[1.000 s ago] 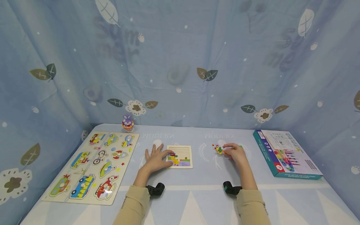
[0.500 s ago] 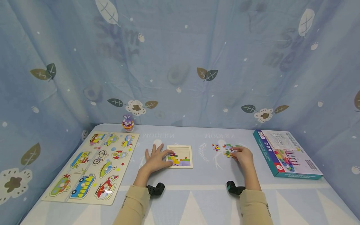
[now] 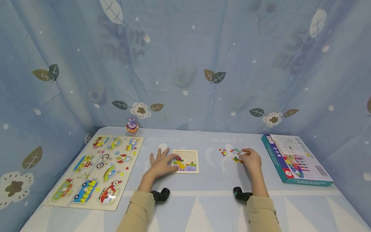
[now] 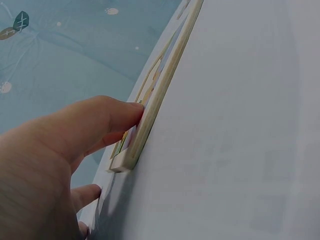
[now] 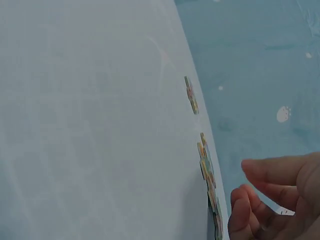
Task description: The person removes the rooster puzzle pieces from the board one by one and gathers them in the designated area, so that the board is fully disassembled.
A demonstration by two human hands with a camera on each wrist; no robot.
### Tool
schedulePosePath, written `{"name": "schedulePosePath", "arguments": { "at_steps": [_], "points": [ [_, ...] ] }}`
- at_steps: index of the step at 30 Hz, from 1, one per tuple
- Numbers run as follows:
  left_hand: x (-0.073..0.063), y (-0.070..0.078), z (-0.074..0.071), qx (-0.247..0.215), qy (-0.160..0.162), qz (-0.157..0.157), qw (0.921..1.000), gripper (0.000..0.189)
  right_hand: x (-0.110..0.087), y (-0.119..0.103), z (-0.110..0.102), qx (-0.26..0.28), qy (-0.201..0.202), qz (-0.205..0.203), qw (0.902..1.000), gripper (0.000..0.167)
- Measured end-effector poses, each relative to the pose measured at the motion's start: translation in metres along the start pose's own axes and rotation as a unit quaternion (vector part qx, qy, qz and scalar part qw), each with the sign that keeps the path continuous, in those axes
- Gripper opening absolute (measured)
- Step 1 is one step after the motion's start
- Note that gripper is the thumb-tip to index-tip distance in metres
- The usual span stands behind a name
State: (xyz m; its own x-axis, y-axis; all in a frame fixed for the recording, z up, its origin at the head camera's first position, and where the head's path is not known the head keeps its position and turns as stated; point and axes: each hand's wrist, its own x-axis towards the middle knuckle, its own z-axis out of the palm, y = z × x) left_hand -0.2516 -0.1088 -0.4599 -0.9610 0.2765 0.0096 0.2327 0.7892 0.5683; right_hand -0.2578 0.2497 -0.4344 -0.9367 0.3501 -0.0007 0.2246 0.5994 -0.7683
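Observation:
A small wooden puzzle tray [image 3: 198, 161] lies in the middle of the table, its lower part filled with colourful jigsaw pieces [image 3: 189, 167] and its upper part bare wood. My left hand [image 3: 158, 166] rests at the tray's left side, fingers spread; the thumb [image 4: 120, 114] presses on the pieces just inside the rim. To the right, loose jigsaw pieces [image 3: 235, 151] lie flat, with another small piece [image 3: 223, 152] a little apart on their left. My right hand [image 3: 251, 160] hovers at their right end, partly hiding them. In the right wrist view its fingers [image 5: 272, 170] are bent with nothing visible between them.
A large wooden board of vehicle pictures [image 3: 123, 180] lies on the left. Behind it stands a purple rabbit figure [image 3: 132, 126]. A flat teal-sided box [image 3: 295, 159] lies at the right. A patterned blue curtain [image 3: 185, 64] hangs behind the table.
My right hand has moved right across the loose pieces, uncovering several of them, then stayed nearly in place. My left hand and the tray have not moved.

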Motion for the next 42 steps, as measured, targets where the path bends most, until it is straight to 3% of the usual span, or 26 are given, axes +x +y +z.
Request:
{"name": "schedulePosePath", "arguments": {
  "at_steps": [4,10,16,29,42],
  "points": [
    [0.0,0.001,-0.001,-0.003,0.002,0.002,1.0,0.047,-0.001,-0.007,0.004,0.063,-0.024,0.009,0.9977,0.034],
    [0.001,0.003,-0.002,-0.003,-0.003,-0.011,0.9999,0.06,-0.003,-0.019,0.013,0.151,-0.067,0.006,0.9863,0.036],
    [0.002,0.004,-0.005,-0.014,-0.009,-0.024,0.9996,0.069,-0.005,-0.026,0.023,0.16,-0.08,-0.01,0.9837,0.035],
    [-0.001,0.0,-0.009,0.012,-0.016,-0.054,0.9983,0.077,-0.012,-0.047,0.049,0.227,-0.124,-0.029,0.9654,0.033],
    [-0.001,0.0,-0.008,0.008,-0.015,-0.054,0.9984,0.077,-0.024,-0.081,0.082,0.218,-0.147,-0.048,0.9635,0.032]
  ]
}}
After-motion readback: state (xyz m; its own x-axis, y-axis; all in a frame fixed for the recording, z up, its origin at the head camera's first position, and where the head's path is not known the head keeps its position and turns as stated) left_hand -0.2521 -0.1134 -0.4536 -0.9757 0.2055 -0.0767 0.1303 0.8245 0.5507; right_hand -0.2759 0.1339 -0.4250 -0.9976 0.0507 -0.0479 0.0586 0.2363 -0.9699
